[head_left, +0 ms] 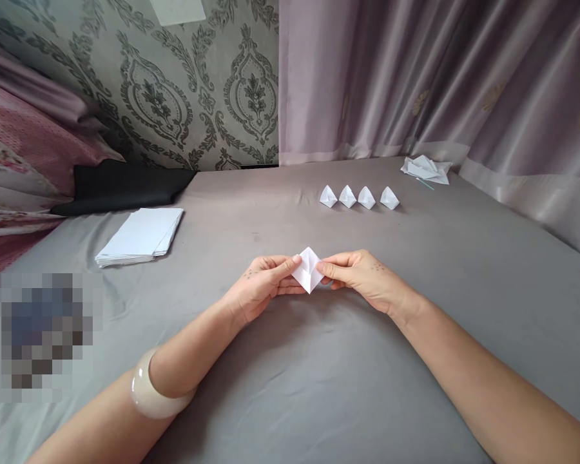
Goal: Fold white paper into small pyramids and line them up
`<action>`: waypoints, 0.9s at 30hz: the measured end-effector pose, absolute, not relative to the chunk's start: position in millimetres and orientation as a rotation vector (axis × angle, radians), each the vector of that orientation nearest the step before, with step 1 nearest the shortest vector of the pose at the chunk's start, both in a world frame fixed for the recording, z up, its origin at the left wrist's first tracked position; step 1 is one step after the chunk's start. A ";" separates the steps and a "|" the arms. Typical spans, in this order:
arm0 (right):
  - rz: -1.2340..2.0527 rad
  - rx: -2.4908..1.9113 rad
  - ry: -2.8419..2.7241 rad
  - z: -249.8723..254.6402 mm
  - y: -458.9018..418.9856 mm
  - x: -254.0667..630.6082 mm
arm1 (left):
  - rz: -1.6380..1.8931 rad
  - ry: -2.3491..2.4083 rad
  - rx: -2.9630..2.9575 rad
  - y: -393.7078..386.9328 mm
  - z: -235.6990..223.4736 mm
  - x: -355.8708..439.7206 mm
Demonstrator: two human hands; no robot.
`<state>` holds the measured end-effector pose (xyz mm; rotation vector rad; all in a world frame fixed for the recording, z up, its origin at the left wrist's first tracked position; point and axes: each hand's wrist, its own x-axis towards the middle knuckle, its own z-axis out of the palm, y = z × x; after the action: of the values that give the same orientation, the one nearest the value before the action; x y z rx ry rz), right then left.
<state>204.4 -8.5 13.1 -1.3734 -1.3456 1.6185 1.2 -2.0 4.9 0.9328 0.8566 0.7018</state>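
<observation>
Between my hands is a small white folded paper, diamond-shaped, with crease lines across its face. My left hand pinches its left corner, thumb on top and fingers underneath. On the right corner, my right hand grips with thumb and forefinger. Farther back on the grey cloth stand several small folded paper pieces in a row, similar in shape to the held one. A stack of white paper sheets lies to the left of my hands.
A grey sheet covers the surface. At the back right lies a pile of folded white paper with a thin pale blue stick beside it. Black cloth lies at the back left, and purple curtains hang behind. A blurred patch hides something at left.
</observation>
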 end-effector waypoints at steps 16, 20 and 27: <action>1.764 -1.382 -1.185 11.4 -6.1 205.8 | 0.586 1.021 1.051 1.0 11.3 -1.9; 1.709 -1.402 -1.233 7.7 -5.3 205.1 | 0.549 1.025 1.093 5.7 10.3 -4.5; 1.214 -1.553 -1.488 -4.7 -3.9 190.4 | 0.599 1.391 1.465 8.2 1.3 -6.2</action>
<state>190.4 -3.9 -4.7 -1.5528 -1.4877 1.2136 -6.2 8.2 1.3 1.4645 1.3908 0.5994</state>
